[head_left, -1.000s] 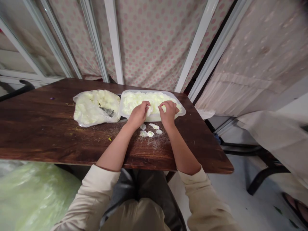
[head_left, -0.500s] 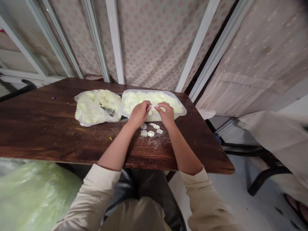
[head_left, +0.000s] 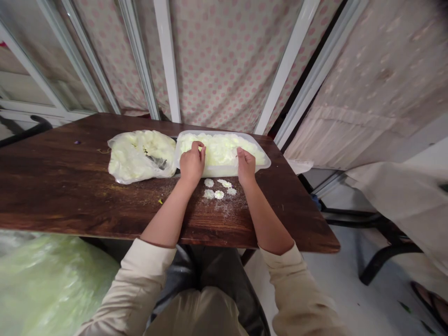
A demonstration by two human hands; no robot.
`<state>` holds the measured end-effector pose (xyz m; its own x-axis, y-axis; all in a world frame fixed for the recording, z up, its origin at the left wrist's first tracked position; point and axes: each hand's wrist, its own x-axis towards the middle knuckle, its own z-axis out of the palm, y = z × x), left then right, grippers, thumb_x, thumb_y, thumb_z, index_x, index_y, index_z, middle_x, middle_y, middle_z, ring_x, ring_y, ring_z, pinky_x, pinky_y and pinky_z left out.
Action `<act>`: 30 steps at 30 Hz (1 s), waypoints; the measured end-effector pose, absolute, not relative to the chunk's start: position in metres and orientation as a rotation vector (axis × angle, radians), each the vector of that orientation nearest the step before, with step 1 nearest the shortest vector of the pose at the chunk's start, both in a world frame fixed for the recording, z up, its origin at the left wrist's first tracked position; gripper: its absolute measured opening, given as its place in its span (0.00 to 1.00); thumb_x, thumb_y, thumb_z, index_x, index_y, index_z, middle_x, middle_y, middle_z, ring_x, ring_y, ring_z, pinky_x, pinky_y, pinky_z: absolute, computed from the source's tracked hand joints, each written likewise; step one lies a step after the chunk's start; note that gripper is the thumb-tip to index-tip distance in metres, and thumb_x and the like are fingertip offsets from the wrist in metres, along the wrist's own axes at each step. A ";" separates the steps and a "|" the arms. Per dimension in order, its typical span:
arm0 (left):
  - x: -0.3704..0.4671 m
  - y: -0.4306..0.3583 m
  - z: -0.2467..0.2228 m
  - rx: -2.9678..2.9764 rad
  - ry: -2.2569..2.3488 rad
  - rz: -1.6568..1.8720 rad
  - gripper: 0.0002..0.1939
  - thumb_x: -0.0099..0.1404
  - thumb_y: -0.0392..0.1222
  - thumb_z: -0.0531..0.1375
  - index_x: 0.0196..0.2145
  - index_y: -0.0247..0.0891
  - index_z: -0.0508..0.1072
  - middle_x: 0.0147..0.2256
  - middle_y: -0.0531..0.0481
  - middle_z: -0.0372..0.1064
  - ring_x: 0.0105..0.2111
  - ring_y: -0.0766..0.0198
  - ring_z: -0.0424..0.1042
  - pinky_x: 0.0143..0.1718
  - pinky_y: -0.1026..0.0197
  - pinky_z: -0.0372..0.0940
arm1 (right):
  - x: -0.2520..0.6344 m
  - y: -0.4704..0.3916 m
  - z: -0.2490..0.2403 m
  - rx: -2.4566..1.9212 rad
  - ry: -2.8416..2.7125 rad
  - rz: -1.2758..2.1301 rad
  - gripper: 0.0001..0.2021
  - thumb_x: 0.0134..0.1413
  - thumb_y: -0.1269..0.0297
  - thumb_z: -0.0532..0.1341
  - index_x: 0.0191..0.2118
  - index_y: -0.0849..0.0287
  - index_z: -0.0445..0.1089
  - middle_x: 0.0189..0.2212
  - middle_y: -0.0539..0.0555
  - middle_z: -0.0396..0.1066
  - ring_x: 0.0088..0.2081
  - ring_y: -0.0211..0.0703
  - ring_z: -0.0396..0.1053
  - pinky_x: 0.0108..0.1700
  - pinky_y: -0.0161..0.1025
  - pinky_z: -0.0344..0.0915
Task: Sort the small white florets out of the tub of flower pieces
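A translucent plastic tub (head_left: 261,168) full of pale yellow-white pieces stands near the back edge of the brown table. Over the tub's left part is my left hand (head_left: 192,163), its fingers curled together; anything between them is too small to make out. My right hand (head_left: 246,165) is at the tub's right front side, thumb and fingers pinched, and what it may hold cannot be made out. Several white scalloped pieces (head_left: 219,194) lie on the table in front of the tub, between my forearms.
Left of the tub sits an open plastic bag (head_left: 131,161) of pale pieces with something dark in it. The wooden table (head_left: 70,186) bears fine crumbs. A big greenish bag (head_left: 59,284) is at lower left, black chair legs (head_left: 381,261) at right.
My hands have moved apart, the left one to the left and the right one slightly to the right. The white piece between their fingertips is no longer seen there.
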<state>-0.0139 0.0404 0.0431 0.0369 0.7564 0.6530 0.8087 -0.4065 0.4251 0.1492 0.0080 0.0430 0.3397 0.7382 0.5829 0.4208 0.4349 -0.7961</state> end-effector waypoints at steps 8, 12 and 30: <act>-0.015 0.041 0.042 -2.151 -1.626 -1.274 0.14 0.58 0.45 0.60 0.40 0.39 0.63 0.22 0.51 0.68 0.28 0.58 0.69 0.35 0.57 0.58 | 0.158 0.014 0.035 -1.401 -1.426 -0.135 0.19 0.58 0.49 0.45 0.23 0.57 0.55 0.23 0.49 0.60 0.29 0.38 0.60 0.37 0.36 0.56; -0.017 0.039 0.047 -2.224 -1.678 -1.252 0.14 0.56 0.45 0.62 0.38 0.39 0.65 0.25 0.50 0.70 0.30 0.56 0.70 0.36 0.56 0.58 | 0.160 0.017 0.029 -1.562 -1.559 -0.260 0.18 0.60 0.52 0.46 0.24 0.57 0.59 0.22 0.49 0.62 0.29 0.39 0.61 0.40 0.38 0.53; -0.031 0.037 0.056 -1.996 -1.647 -1.572 0.10 0.63 0.45 0.51 0.33 0.38 0.68 0.35 0.43 0.65 0.39 0.53 0.64 0.41 0.53 0.55 | 0.163 0.012 0.043 -1.427 -1.333 -0.107 0.10 0.54 0.56 0.52 0.31 0.57 0.61 0.32 0.54 0.62 0.39 0.44 0.61 0.43 0.43 0.57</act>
